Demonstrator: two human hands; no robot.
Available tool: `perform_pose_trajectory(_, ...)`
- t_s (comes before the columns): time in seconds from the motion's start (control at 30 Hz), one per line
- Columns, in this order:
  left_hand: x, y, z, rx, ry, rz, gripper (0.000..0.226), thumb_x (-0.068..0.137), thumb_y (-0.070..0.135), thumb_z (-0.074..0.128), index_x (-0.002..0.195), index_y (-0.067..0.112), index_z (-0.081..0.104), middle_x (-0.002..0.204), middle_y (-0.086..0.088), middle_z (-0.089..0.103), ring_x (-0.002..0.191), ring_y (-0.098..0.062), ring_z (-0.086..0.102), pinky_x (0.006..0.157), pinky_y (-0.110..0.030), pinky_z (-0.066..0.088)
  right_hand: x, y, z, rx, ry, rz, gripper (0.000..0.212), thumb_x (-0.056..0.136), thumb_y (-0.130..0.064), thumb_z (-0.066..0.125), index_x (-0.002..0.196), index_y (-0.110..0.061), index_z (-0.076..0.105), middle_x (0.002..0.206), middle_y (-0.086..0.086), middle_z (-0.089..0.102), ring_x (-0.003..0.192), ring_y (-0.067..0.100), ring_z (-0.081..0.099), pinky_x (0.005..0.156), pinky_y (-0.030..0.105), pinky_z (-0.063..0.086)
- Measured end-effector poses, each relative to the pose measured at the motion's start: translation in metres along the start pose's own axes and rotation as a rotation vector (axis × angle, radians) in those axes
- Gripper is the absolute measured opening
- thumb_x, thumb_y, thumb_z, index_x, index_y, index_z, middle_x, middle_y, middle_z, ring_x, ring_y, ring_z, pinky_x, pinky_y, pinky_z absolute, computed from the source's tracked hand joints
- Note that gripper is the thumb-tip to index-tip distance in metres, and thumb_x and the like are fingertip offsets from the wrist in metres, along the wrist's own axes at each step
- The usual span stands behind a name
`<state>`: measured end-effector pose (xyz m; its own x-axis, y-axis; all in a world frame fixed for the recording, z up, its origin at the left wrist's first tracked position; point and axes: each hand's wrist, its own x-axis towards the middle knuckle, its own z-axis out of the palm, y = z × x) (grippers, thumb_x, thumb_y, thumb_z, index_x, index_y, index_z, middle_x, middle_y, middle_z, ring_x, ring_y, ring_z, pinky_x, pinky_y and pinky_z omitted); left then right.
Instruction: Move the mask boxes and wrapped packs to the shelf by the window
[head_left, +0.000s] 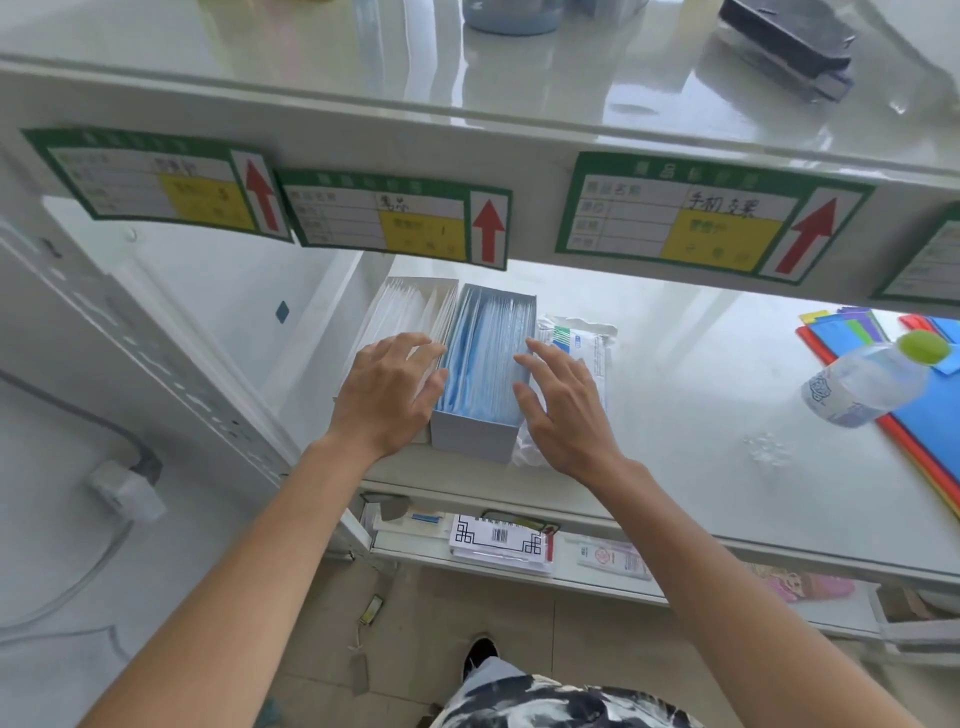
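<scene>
An open box of blue masks (480, 374) stands on the middle shelf (701, 395). Against its left side is an open box of white masks (410, 306). A wrapped pack (584, 340) lies against its right side. My left hand (387, 395) rests flat over the white box, fingertips touching the blue box's left wall. On the other side, my right hand (561, 410) lies over the wrapped pack with its fingers spread against the blue box's right wall. Neither hand is closed around anything.
A plastic bottle with a green cap (872, 382) lies on coloured folders (930, 415) at the shelf's right. Green price labels (395, 218) hang from the upper shelf edge. Papers and packets (501, 543) sit on the lower shelf. A cable plug (124, 488) is at the left.
</scene>
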<state>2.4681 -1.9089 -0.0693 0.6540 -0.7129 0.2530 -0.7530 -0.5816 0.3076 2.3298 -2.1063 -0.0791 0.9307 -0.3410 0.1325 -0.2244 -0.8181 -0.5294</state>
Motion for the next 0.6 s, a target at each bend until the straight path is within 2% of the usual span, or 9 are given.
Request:
perform_pose_trajectory(0.2,0.018,0.019,-0.012,0.06,-0.063,-0.077,0.04,0.102,0.038,0.05,0.133,0.017,0.062,0.146,-0.01,0.053,0.133,-0.031,0.05,0.111,-0.052,0.037,0.017,-0.006,-0.014,-0.102,0.002,0.102,0.049,0.106,-0.038,0.042,0.149,-0.016,0.047,0.164,0.012,0.033,0.152,0.032,0.027,0.124,0.051,0.018)
perform_pose_trajectory(0.33,0.055,0.044,-0.021,0.182,-0.229,-0.065,0.057,0.102,0.052,0.044,0.152,0.026,0.043,0.164,-0.01,0.032,0.152,-0.031,0.025,0.122,-0.055,0.022,0.042,0.002,-0.039,-0.277,-0.07,0.179,0.059,0.105,-0.051,0.034,0.152,-0.017,0.044,0.164,0.014,0.032,0.154,0.034,0.021,0.124,0.054,0.015)
perform_pose_trajectory(0.43,0.07,0.064,-0.021,0.257,-0.331,-0.051,0.062,0.102,0.057,0.039,0.158,0.03,0.033,0.168,-0.01,0.022,0.156,-0.03,0.013,0.125,-0.055,0.012,0.045,0.006,-0.055,-0.401,-0.143,0.173,0.063,0.104,-0.057,0.028,0.153,-0.019,0.043,0.165,0.013,0.031,0.155,0.036,0.017,0.124,0.055,0.012)
perform_pose_trajectory(0.53,0.068,0.081,-0.02,0.221,-0.319,-0.041,0.059,0.104,0.053,0.04,0.157,0.029,0.034,0.168,-0.009,0.025,0.157,-0.029,0.013,0.125,-0.054,0.012,0.038,0.011,-0.066,-0.377,-0.115,0.161,0.061,0.105,-0.055,0.031,0.152,-0.02,0.046,0.163,0.012,0.036,0.153,0.034,0.021,0.125,0.054,0.013)
perform_pose_trajectory(0.6,0.049,0.088,-0.019,0.159,-0.237,0.002,0.053,0.104,0.045,0.047,0.153,0.025,0.043,0.163,-0.009,0.035,0.154,-0.029,0.024,0.124,-0.053,0.018,0.014,0.019,-0.072,-0.308,-0.016,0.128,0.051,0.105,-0.047,0.04,0.142,-0.018,0.058,0.154,0.01,0.049,0.146,0.032,0.037,0.121,0.051,0.024)
